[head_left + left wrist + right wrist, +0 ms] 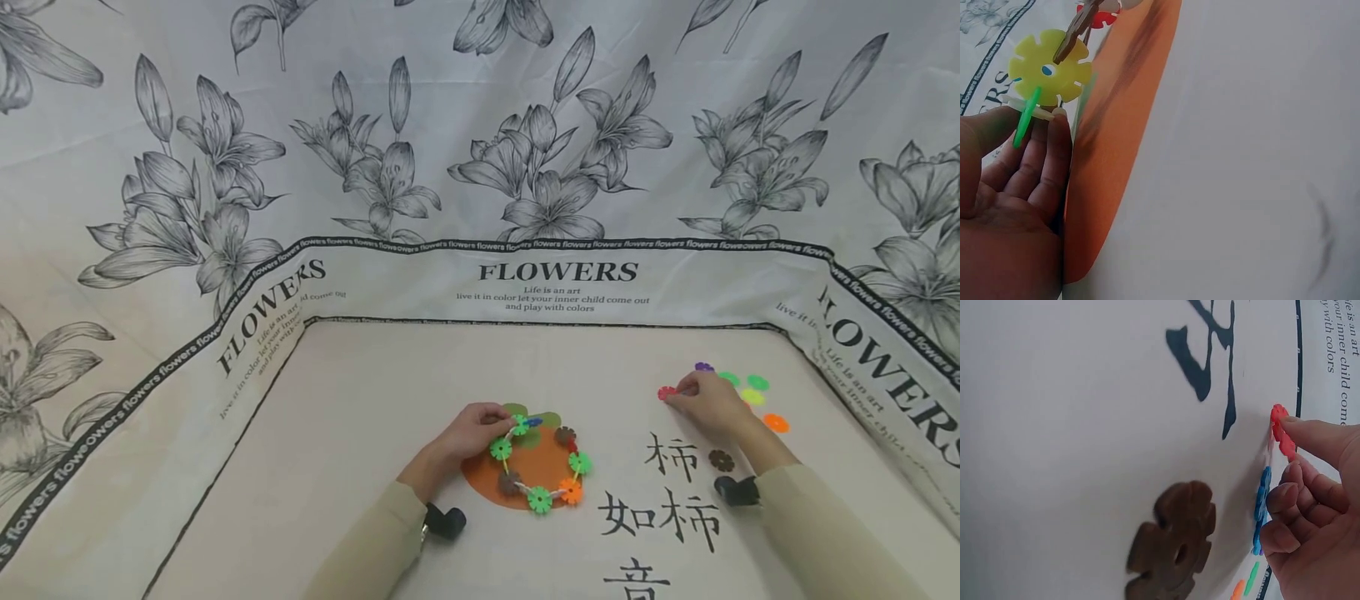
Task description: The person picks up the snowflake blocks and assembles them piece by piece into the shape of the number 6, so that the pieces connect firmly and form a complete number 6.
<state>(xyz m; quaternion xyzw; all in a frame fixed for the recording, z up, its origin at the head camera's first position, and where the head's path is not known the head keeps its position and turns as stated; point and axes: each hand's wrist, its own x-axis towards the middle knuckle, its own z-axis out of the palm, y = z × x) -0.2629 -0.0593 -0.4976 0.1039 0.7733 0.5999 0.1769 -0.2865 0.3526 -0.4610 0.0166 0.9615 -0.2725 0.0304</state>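
Observation:
A loop of interlocking snowflake discs, in green, brown, orange, yellow, white, red and blue, lies over an orange persimmon print. My left hand holds its far left part. In the left wrist view, thumb and fingertips pinch a pale disc edge-on, joined with a green disc beside a yellow disc. To the right, my right hand pinches a single red snowflake disc between thumb and index finger. Beneath its curled other fingers, a blue disc shows in the right wrist view.
Loose discs lie around the right hand: a purple disc, green ones, a yellow disc, an orange disc and a brown disc. Black printed characters mark the pale cloth. Flower-printed fabric rises behind and at both sides.

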